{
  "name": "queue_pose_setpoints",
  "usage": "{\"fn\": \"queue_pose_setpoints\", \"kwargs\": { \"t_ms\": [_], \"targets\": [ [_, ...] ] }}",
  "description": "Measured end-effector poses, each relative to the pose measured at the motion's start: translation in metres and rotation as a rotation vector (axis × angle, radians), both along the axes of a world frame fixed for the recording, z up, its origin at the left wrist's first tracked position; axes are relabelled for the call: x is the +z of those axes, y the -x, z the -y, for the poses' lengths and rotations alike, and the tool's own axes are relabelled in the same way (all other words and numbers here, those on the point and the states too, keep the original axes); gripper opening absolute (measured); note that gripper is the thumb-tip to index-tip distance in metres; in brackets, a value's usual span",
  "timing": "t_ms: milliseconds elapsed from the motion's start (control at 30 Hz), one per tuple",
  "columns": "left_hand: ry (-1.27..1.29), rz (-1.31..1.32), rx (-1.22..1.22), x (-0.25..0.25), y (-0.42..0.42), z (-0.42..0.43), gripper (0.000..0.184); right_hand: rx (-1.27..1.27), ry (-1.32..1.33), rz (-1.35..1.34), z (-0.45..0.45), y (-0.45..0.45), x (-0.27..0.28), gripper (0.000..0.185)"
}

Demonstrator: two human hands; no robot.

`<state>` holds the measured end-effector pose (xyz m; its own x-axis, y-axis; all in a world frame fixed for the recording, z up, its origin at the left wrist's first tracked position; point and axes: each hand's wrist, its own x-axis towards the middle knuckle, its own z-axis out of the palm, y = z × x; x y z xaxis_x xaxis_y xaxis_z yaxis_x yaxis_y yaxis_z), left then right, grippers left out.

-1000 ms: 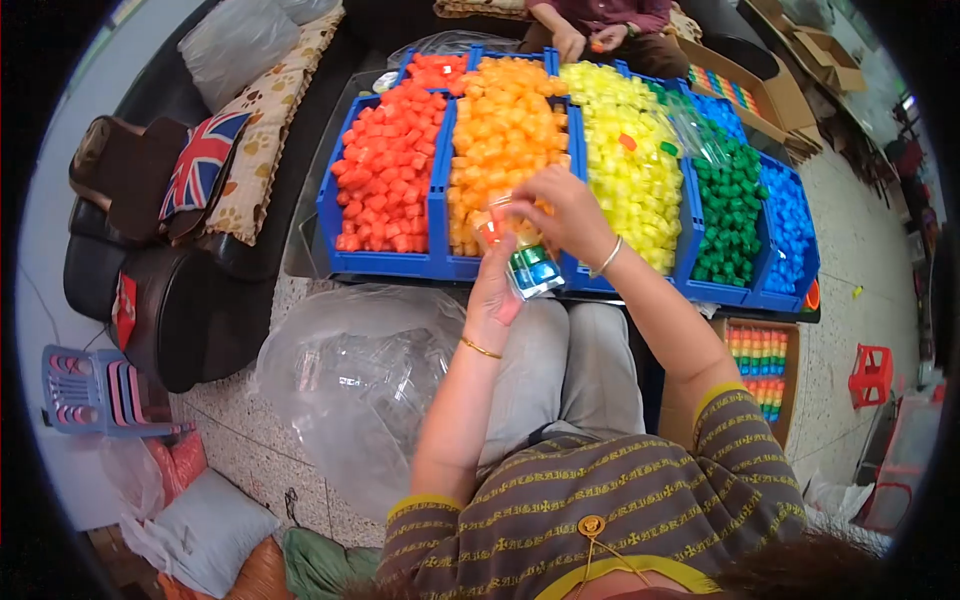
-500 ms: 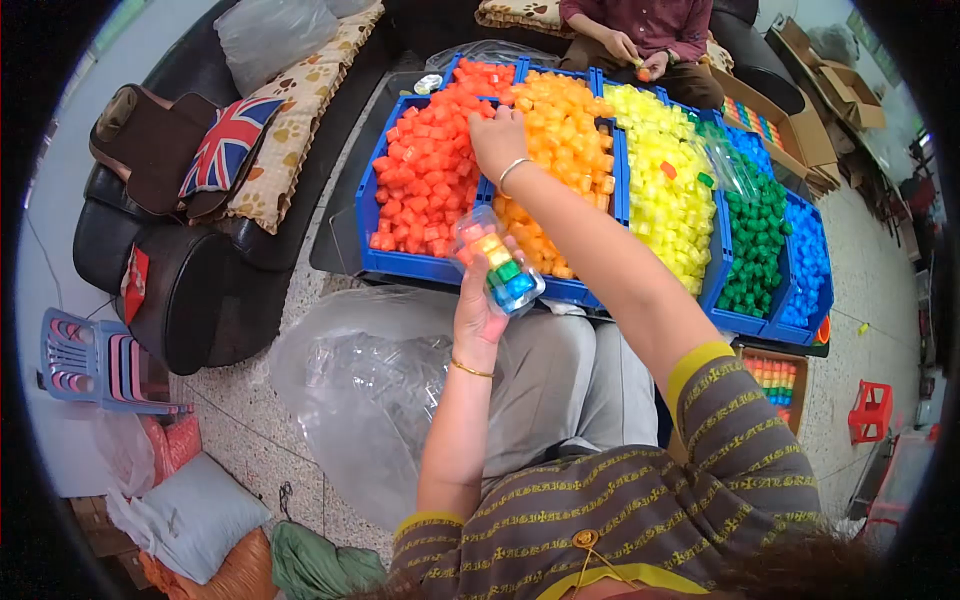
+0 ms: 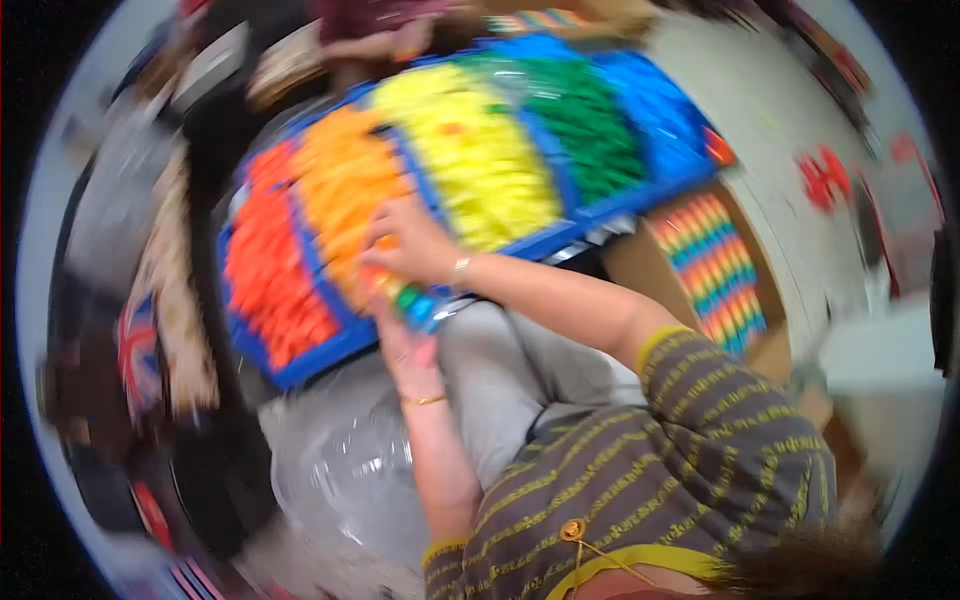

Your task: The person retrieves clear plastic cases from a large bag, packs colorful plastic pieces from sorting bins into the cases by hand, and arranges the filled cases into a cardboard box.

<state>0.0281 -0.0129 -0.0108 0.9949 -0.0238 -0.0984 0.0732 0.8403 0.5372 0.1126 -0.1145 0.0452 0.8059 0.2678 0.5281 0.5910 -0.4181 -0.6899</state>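
Note:
My left hand (image 3: 400, 335) holds a small clear pack (image 3: 412, 303) whose green and blue pieces show at its lower end. At the upper end of the pack, the fingers of my right hand (image 3: 412, 240) are pressed together; what they pinch is blurred. Both hands are over the front edge of the blue bins (image 3: 562, 236). Behind them lie orange pieces (image 3: 345, 170), with red pieces (image 3: 268, 270) to the left and yellow pieces (image 3: 480, 160) to the right.
Green pieces (image 3: 585, 130) and blue pieces (image 3: 655, 115) fill the right bins. A cardboard box (image 3: 770, 285) with rainbow rows stands at the right. Clear plastic (image 3: 345, 465) lies left of my legs. Another person's arm (image 3: 370, 45) shows beyond the bins. A red stool (image 3: 825, 178) stands farther right.
My right hand has come back from the red pieces to the top of the pack in my left hand. The view has turned to the right and is blurred, bringing the rainbow box further in.

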Motion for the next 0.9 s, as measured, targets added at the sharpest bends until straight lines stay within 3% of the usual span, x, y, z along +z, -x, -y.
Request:
{"fn": "queue_pose_setpoints", "kwargs": {
  "t_ms": [100,200,300,333,367,433,467,533,567,667,733,767,800,833,867,900],
  "targets": [
    [0.015,-0.025,-0.15,0.015,0.003,0.039,0.062,-0.122,-0.142,0.065,0.047,0.013,-0.01,0.037],
    [0.244,0.032,-0.337,0.025,0.013,0.088,0.066,-0.247,-0.209,-0.014,0.111,0.056,0.018,0.036],
    [0.282,0.01,-0.486,0.017,0.018,0.137,0.071,-0.503,-0.388,-0.149,0.172,0.12,0.028,0.036],
    [0.321,0.043,-0.553,0.019,0.022,0.156,0.069,-0.566,-0.342,-0.228,0.191,0.142,0.023,0.035],
    [0.203,0.027,-0.488,0.012,0.025,0.174,0.074,-0.56,-0.311,-0.327,0.209,0.164,0.02,0.035],
    [0.062,0.11,-0.523,0.021,0.046,0.225,0.074,-0.418,-0.657,-0.436,0.234,0.191,0.006,0.042],
    [0.02,0.146,-0.537,0.017,0.054,0.247,0.073,-0.371,-0.857,-0.796,0.251,0.216,0.002,0.044],
    [-0.051,0.115,-0.668,0.006,0.07,0.284,0.075,-0.31,-1.155,-0.838,0.281,0.243,0.0,0.044],
    [-0.108,0.139,-0.693,0.004,0.082,0.304,0.081,-0.331,-1.154,-0.811,0.3,0.256,-0.005,0.045],
    [-0.034,0.177,-0.836,0.012,0.112,0.36,0.065,-0.381,-1.166,-0.743,0.361,0.29,-0.028,0.046],
    [-0.103,0.064,-1.029,-0.008,0.125,0.395,0.063,-0.455,-1.169,-0.802,0.414,0.323,-0.023,0.046],
    [-0.165,0.195,-1.106,-0.016,0.133,0.411,0.07,-0.473,-1.202,-0.756,0.438,0.341,-0.015,0.045],
    [-0.385,0.284,-1.086,-0.03,0.146,0.42,0.077,-0.533,-1.17,-0.78,0.473,0.361,-0.031,0.045],
    [-0.62,0.535,-1.19,-0.024,0.153,0.428,0.08,-0.701,-0.907,-0.839,0.505,0.381,-0.03,0.045],
    [-0.663,0.777,-1.277,-0.049,0.156,0.439,0.082,-0.749,-0.8,-0.874,0.54,0.401,-0.042,0.047],
    [-0.877,1.143,-1.14,-0.051,0.161,0.446,0.084,-0.879,-0.684,-0.908,0.563,0.417,-0.043,0.047]
  ]
}}
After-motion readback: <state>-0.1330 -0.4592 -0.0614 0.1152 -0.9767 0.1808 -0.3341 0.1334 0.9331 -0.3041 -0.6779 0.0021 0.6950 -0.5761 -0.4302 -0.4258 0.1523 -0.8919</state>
